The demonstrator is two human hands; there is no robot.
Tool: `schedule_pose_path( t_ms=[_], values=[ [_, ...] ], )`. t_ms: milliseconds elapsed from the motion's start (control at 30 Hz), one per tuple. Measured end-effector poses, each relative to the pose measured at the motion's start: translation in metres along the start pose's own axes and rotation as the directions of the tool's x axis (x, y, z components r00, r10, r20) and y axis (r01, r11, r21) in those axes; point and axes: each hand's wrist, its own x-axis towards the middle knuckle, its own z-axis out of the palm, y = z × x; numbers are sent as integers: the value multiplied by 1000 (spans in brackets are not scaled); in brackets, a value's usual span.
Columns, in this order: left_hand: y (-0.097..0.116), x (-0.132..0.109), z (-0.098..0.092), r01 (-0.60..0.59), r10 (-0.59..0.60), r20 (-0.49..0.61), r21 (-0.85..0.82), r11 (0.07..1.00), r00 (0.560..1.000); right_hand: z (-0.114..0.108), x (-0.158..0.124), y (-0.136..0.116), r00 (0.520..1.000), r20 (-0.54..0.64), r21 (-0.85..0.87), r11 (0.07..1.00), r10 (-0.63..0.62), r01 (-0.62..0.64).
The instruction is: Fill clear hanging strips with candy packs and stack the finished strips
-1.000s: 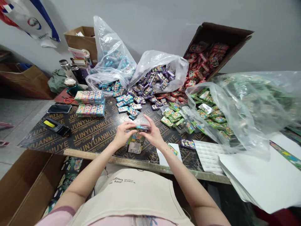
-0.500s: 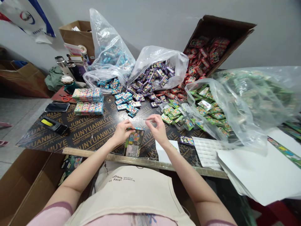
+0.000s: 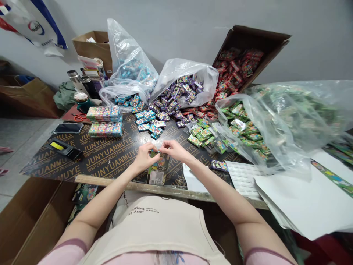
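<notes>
A dark, colourfully printed flat packet (image 3: 156,177) lies near the front edge of the table, below my hands. My left hand (image 3: 145,157) is closed in a pinch at its top edge. Fingertips of my right hand (image 3: 174,150) are pressed together at the same edge, almost touching the left ones. Whatever is between the right fingertips is too small to make out. To the right lie a white paper (image 3: 194,178), a purple small box (image 3: 219,165) and a white sheet with rows of small labels (image 3: 244,180).
Blue boxes (image 3: 149,117), purple boxes (image 3: 176,92), red packs (image 3: 237,70) and green packs (image 3: 204,132) spread from bags and a carton at the back. Stacked wrapped boxes (image 3: 105,129), a phone (image 3: 68,128), a black tape dispenser (image 3: 63,148) and orange scissors (image 3: 79,117) are left.
My right hand has moved left and slightly down, bringing its pinched fingers from apart to the packet's top edge beside my left hand. The left hand stays at the packet. The view has shifted slightly.
</notes>
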Motion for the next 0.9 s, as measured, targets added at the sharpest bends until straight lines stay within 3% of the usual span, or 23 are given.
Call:
schedule_pose_path(
  t_ms=[200,300,367,400,467,533,600,667,733,800,900],
  values=[
    [0,0,9,58,-50,-112,69,996,992,1,3,-4,1000,-10,-110,994,-29,28],
    [-1,-3,12,117,-112,-140,30,993,984,7,4,4,997,-78,-3,1000,-18,18],
    [-5,-10,16,210,-223,-163,-95,973,961,13,3,11,988,-156,157,987,12,13],
    [-8,-14,19,273,-303,-142,-200,941,942,15,1,14,981,-188,244,970,42,5],
    [-13,-25,23,402,-440,3,-415,817,898,17,-1,19,973,-198,392,919,118,-32],
    [-18,-33,20,477,-470,155,-515,712,869,14,-3,24,967,-186,482,874,175,-66],
    [-21,-34,4,447,-434,147,-481,754,889,7,-5,31,952,-233,504,862,198,-55],
    [-27,-27,-25,320,-346,-27,-320,892,938,-2,-6,43,911,-361,451,892,199,-17],
    [-39,-14,-62,175,-179,-209,-38,984,961,-8,-7,58,867,-465,358,934,180,-2],
    [-62,1,-97,65,-3,-239,253,965,971,-11,-10,72,862,-487,272,962,142,-6],
    [-106,17,-136,48,35,-150,518,854,988,-9,-14,88,902,-427,167,986,64,9]
  ],
)
